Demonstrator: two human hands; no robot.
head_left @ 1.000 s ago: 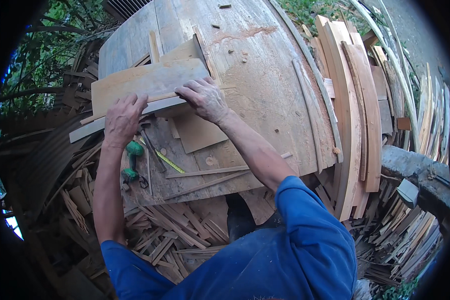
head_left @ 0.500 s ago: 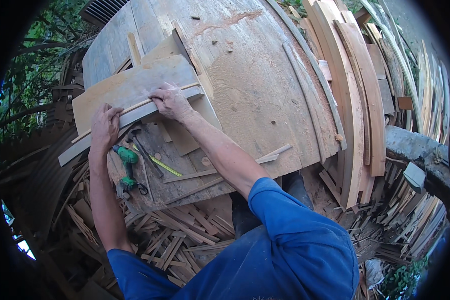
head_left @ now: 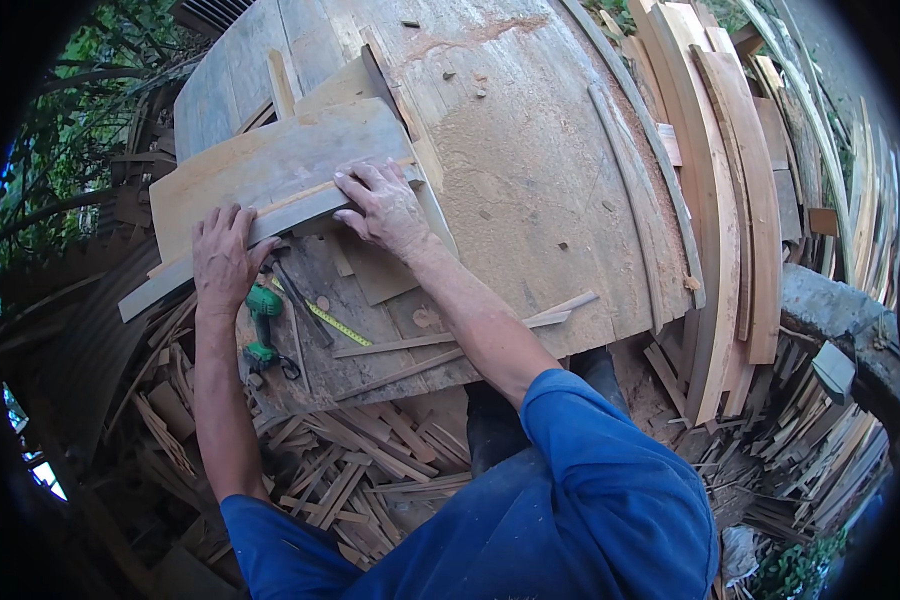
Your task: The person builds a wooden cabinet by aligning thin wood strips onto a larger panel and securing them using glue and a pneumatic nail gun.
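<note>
"Since you hold it, strip (head_left: 295, 199): where?"
"Along the board (head_left: 305, 212), over the surface (head_left: 530, 190). My left grip (head_left: 226, 262): pinching both, thumb in front. My right grip (head_left: 386, 212): likewise. Drill (head_left: 263, 327): surface, nearer me."

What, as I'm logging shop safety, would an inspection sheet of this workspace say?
Surface: wooden table, partly covered with sawdust.
Job's things: thin wood strip along a pale straight bar, at a broad panel's near edge.
Clutter: green drill, hammer, yellow tape measure, loose sticks.
Hands: left hand and right hand both at strip and bar; how firmly the fingers grip is unclear.
Cables: nothing seen.
Surroundings: offcuts heaped below the table; long planks stacked right; foliage upper left.
</note>
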